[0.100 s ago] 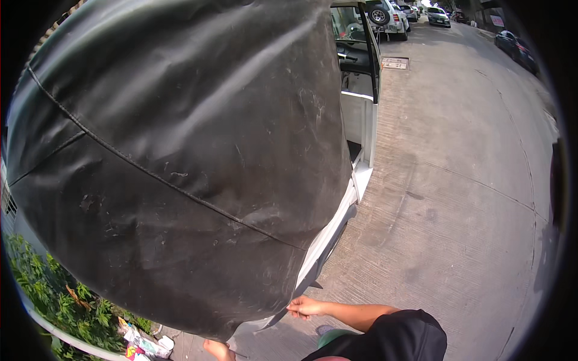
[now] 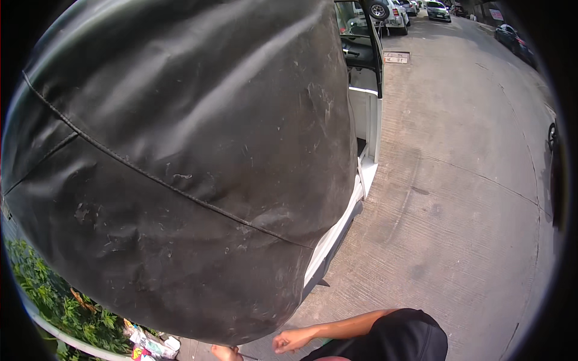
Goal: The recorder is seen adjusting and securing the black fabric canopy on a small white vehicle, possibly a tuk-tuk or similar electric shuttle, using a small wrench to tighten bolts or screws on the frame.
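Note:
A large black vinyl cover (image 2: 198, 150), creased, scuffed and crossed by a raised seam, is stretched over the rear of a small white vehicle (image 2: 371, 171). My right hand (image 2: 292, 340) is just outside the cover's lower right edge, with its fingers curled in. Whether anything is between those fingers is too small to make out. My left hand (image 2: 226, 352) is under the cover's lower rim at the bottom of the view. Its fingers are mostly hidden by the rim and the frame's edge.
Concrete road (image 2: 457, 198) runs along the right side. Green plants (image 2: 57, 295) and crumpled packaging (image 2: 153, 346) lie at the lower left. Ahead are a parked white vehicle with a spare wheel (image 2: 379, 11), a car facing this way (image 2: 438, 11) and a dark car (image 2: 513, 42).
My right hand has moved down and left, away from the cover's side edge and toward my left hand. The left hand has shifted slightly right and down. The cover appears lower at its bottom corner.

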Demonstrator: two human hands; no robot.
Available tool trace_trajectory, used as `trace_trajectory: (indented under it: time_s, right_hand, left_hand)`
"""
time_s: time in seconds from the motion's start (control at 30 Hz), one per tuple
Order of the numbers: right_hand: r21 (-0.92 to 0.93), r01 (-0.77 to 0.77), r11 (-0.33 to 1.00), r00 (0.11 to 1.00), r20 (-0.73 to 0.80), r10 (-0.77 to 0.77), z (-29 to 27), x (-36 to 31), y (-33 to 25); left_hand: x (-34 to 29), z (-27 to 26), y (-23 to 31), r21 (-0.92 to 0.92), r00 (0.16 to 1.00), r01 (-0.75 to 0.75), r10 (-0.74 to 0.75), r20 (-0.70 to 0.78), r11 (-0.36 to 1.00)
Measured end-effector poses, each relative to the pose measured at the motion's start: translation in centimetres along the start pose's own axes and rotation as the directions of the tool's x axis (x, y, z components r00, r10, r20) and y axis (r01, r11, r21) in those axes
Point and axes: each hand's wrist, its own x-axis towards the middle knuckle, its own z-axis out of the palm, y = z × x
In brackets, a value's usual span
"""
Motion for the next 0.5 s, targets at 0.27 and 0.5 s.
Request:
trace_trajectory:
  time_s: [0.27, 0.5]
  right_hand:
    - [-0.153, 0.262, 0.953, 0.964, -0.004, -0.266, 0.9, 7.6, -4.8]
    - [-0.235, 0.056, 0.970, 0.991, -0.105, -0.083, 0.6, 5.7, -6.3]
  left_hand:
    - [-11.1, 5.4, 16.1, -0.861, 0.979, 0.002, -0.176, -0.101, 0.508]
    - [-0.9, -1.3, 21.3, -0.885, 0.933, 0.305, 0.078, 0.352, 0.352]
